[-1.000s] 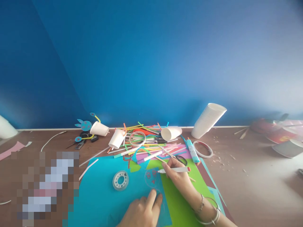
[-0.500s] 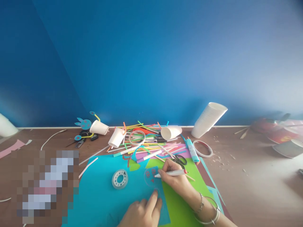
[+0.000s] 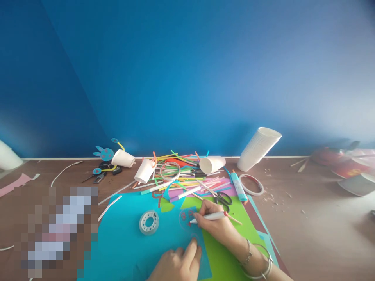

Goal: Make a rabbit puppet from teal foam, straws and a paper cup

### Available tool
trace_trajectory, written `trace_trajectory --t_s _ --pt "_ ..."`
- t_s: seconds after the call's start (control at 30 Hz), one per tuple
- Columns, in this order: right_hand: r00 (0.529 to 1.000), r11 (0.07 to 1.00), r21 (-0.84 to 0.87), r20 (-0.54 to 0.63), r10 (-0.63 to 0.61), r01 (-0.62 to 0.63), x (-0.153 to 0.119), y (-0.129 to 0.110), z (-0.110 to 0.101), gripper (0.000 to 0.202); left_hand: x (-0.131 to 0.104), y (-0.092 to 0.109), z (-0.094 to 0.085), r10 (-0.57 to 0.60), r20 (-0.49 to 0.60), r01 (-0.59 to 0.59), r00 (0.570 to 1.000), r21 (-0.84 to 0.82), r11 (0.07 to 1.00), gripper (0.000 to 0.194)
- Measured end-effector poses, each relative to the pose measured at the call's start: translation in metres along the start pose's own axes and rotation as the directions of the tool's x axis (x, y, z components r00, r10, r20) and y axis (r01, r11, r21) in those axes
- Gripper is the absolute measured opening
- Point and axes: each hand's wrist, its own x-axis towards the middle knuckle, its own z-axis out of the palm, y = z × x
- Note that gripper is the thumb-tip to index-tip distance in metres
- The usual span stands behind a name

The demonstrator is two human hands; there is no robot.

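Observation:
In my right hand is a white marker with a red end, its tip on a blue paper piece. Red marks show there inside a faint round outline. My left hand presses on the same piece just below the drawing, fingertips down and nothing visible in its grasp. Under both lie a large blue sheet and a green sheet. A tape roll rests on the blue sheet, left of the drawing. Black-handled scissors lie just beyond my right hand.
Behind the sheets are a pile of straws and markers, three white cups, one with a blue rabbit face, a glue tube and another tape ring. A cup stack leans by the wall. Paper scraps lie to the right.
The marker tip has moved slightly down and left, onto the lower red mark, with my right hand shifting a little. My left hand stays on the paper.

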Motion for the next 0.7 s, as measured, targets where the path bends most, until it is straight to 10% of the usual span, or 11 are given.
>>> trace_trajectory --t_s 0.47,0.7 --pt "1.000 0.999 -0.043 -0.017 -0.003 0.002 0.0004 -0.0028 0.0002 0.024 0.0000 -0.0008 0.0001 -0.009 -0.028 0.008 1.000 -0.027 1.000 0.031" --pt "1.000 0.981 0.192 0.006 0.027 -0.028 0.0034 -0.0006 -0.0029 0.026 -0.0022 -0.0064 -0.0078 0.009 -0.005 -0.010 1.000 -0.161 0.987 0.029"
